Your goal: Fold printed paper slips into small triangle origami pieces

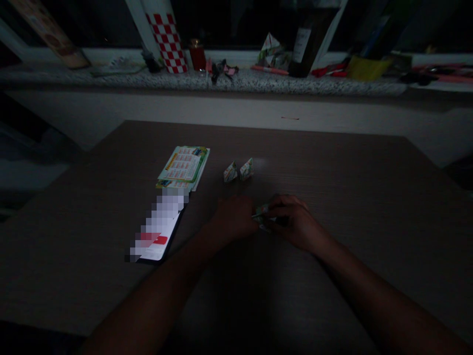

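Observation:
Both of my hands meet at the middle of a dark wooden table (332, 177). My left hand (234, 217) and my right hand (295, 222) are closed on a small folded piece of printed paper (262, 214) held between them, just above the tabletop. Two small folded paper figures (239, 170) stand side by side on the table a little beyond my hands. The scene is dim, so the fine folds of the paper are hard to make out.
A stack of printed paper sheets (185, 166) lies left of the figures, with a lit phone (158, 231) in front of it. A stone windowsill (207, 81) behind carries a red-checked carton (168, 42), a dark bottle (308, 42), a red jar (197, 55), pens and clutter.

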`<state>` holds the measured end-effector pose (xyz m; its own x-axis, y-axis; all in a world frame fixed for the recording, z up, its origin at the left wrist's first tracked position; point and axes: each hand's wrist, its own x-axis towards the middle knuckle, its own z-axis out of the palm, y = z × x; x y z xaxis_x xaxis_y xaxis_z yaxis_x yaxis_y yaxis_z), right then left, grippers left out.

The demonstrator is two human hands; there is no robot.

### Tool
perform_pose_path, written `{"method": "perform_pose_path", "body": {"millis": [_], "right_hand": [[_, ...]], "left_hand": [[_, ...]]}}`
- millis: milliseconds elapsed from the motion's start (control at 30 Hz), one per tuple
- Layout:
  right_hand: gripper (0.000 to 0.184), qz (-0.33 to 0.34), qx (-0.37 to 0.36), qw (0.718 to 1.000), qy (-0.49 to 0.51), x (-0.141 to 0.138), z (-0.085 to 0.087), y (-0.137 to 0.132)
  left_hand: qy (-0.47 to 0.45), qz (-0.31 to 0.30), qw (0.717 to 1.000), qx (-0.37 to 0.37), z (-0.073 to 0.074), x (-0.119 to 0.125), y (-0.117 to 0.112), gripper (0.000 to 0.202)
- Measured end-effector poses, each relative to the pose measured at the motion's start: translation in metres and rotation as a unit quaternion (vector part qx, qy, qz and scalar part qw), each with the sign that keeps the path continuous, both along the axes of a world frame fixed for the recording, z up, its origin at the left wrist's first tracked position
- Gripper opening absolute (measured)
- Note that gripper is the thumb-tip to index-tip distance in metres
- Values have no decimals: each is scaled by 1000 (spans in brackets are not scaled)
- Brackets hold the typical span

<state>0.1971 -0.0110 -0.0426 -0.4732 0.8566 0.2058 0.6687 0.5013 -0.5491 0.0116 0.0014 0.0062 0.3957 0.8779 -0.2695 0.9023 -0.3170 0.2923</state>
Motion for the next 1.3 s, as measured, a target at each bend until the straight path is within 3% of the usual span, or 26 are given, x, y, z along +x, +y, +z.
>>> {"method": "perform_pose_path", "body": {"millis": [167,433,633,767,867,967,1167,1300], "right_hand": [[17,-10,2,1000,-18,-2,2,-1],[17,-3,14,1000,-7,1,-3,0],[31,36,21,999,31,5,-2,1],[50,61,22,996,67,6,0,0],[62,71,18,993,97,6,-1,0],[57,65,30,990,119,6,-2,2],[17,15,71,993,88,13,-1,5],[14,49,61,996,52,16,6,1]], "left_hand": [[-37,39,997,-50,-5,-12,7,21],[-72,62,993,-68,-8,-25,13,16],[-120,66,990,13,-7,-32,3,14],[-161,-33,982,94,-11,-33,-3,16],[-189,-136,965,117,-16,-31,-7,35],[-177,-194,959,110,-19,-27,-10,45],[-97,-197,967,127,-15,-24,-15,23],[-66,-194,970,128,-12,-22,-17,23]]}}
